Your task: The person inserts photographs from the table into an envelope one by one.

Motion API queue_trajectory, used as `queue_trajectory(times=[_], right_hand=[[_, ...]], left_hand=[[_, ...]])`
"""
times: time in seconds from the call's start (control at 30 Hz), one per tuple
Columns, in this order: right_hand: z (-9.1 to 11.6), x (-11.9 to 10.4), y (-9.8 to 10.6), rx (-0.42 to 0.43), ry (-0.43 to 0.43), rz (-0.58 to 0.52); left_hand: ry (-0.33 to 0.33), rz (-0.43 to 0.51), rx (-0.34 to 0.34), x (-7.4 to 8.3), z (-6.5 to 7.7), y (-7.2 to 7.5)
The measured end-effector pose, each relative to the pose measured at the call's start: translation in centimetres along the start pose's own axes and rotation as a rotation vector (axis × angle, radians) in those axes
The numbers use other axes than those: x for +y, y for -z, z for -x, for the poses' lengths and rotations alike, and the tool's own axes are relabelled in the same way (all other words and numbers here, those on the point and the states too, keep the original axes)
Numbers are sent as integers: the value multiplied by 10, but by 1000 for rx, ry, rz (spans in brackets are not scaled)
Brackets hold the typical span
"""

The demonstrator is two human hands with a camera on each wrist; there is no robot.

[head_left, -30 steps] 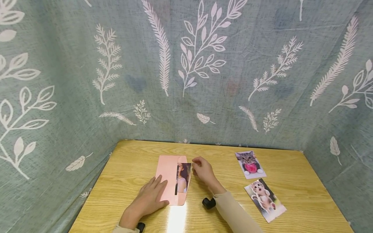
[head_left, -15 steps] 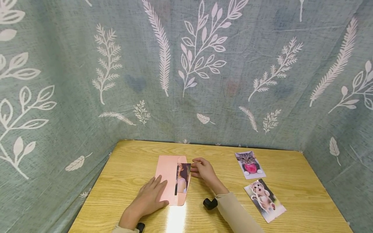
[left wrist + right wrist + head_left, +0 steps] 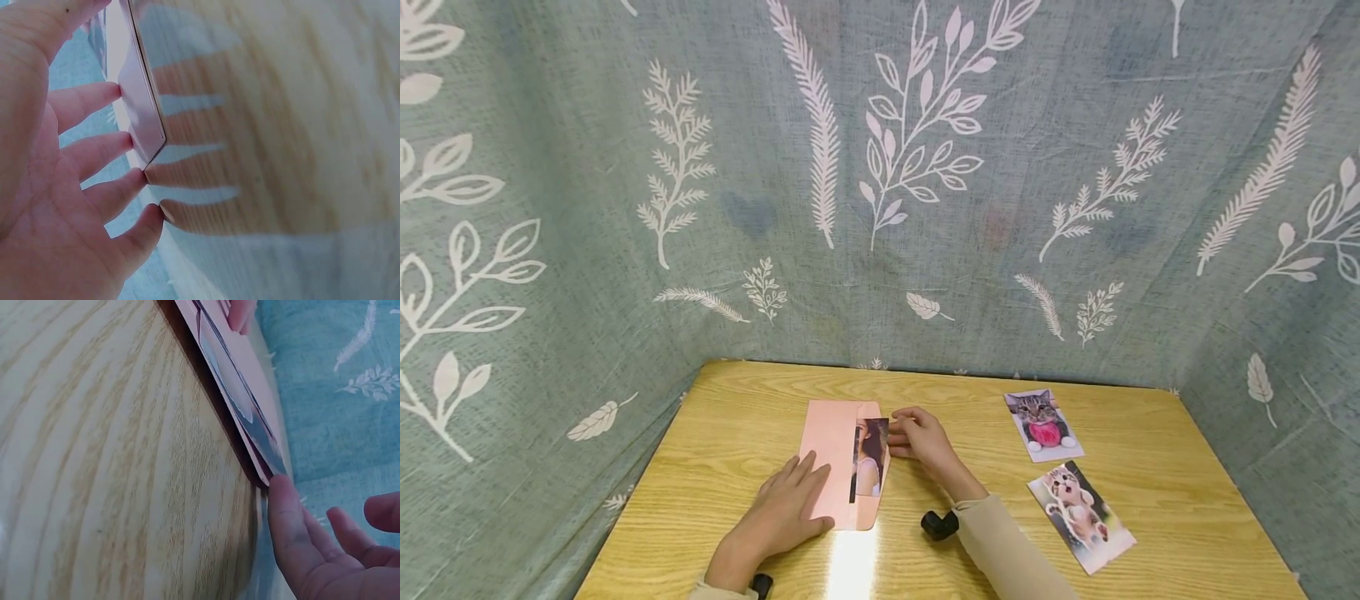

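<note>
A pink envelope (image 3: 829, 429) lies flat on the wooden table, its flap folded out to the right. Partly inside it is a photo (image 3: 872, 462) of a long-haired person in a white top; the photo's left part is hidden in the envelope. My left hand (image 3: 790, 502) rests with spread fingers on the envelope's lower left, and the left wrist view has its fingertips along the envelope's edge (image 3: 140, 106). At the photo's right edge, my right hand (image 3: 925, 442) touches with its fingertips. In the right wrist view the thumb (image 3: 384, 512) stands apart from the photo.
To the right lie two more photos: a cat with a pink heart (image 3: 1043, 425) and, nearer, a kitten (image 3: 1081, 515) with raised paws. A green leaf-patterned cloth (image 3: 880, 208) hangs behind the table (image 3: 752, 392) and along its sides.
My right hand's fingers have come up against the photo's right edge, and the photo has shifted slightly left. My left hand has stayed in place on the envelope.
</note>
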State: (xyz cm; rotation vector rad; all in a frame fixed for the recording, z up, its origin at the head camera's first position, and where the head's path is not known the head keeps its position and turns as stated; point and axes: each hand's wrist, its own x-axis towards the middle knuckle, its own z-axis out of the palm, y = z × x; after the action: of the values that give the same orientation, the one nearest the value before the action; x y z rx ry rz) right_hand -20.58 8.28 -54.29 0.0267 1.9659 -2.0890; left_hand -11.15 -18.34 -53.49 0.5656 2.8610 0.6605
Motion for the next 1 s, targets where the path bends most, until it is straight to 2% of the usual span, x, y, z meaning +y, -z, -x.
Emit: queue_trajectory(times=[1.0], right_hand=[[3, 4, -15, -71, -31, -29]], left_hand=[[-2, -14, -6, -1, -1, 0]])
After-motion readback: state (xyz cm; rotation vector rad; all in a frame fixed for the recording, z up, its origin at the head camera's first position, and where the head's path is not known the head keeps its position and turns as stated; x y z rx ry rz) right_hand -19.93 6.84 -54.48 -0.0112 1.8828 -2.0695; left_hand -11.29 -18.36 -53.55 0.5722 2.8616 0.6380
